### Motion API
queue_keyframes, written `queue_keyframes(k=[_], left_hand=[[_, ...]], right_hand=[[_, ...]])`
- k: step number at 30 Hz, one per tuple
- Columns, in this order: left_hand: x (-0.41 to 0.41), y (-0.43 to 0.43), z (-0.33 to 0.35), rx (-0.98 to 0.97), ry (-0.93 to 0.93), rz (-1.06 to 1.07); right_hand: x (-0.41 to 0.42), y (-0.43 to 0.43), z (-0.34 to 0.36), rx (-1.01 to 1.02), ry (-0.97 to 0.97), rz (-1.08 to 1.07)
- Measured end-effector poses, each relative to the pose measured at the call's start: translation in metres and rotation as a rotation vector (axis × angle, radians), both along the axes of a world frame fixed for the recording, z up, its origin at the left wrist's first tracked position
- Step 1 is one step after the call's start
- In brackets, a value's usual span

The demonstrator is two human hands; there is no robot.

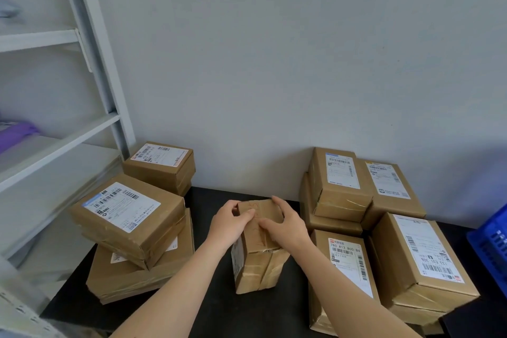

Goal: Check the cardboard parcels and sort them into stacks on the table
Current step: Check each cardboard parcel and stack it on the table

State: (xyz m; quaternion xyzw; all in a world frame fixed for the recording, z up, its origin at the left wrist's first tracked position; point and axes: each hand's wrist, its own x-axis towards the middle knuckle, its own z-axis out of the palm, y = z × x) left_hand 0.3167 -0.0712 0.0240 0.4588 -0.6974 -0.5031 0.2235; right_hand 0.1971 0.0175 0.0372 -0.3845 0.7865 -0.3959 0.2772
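Both hands, left hand [229,223] and right hand [285,223], curl around the upright parcel [258,258] from the top. It's tall and narrow, so it might tip on the table [208,307].

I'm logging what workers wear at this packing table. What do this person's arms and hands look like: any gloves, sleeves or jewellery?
No gloves on the left hand or right hand; no rings, watch or wristband show. The left forearm and right forearm are uncovered down to the frame's lower edge, so no sleeve is in view.
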Motion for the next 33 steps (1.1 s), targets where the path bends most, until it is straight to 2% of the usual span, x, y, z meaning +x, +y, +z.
queue_keyframes(k=[22,27,33], left_hand=[[-0.002,-0.009,-0.009,0.049,0.016,-0.020],[0.001,-0.007,-0.009,0.024,-0.022,-0.032],[0.012,0.003,-0.007,0.170,0.063,0.014]], right_hand=[[-0.002,-0.009,-0.008,0.139,0.016,0.038],[0.003,-0.010,-0.001,0.203,0.167,0.072],[0.022,-0.012,0.007,0.268,0.449,0.078]])
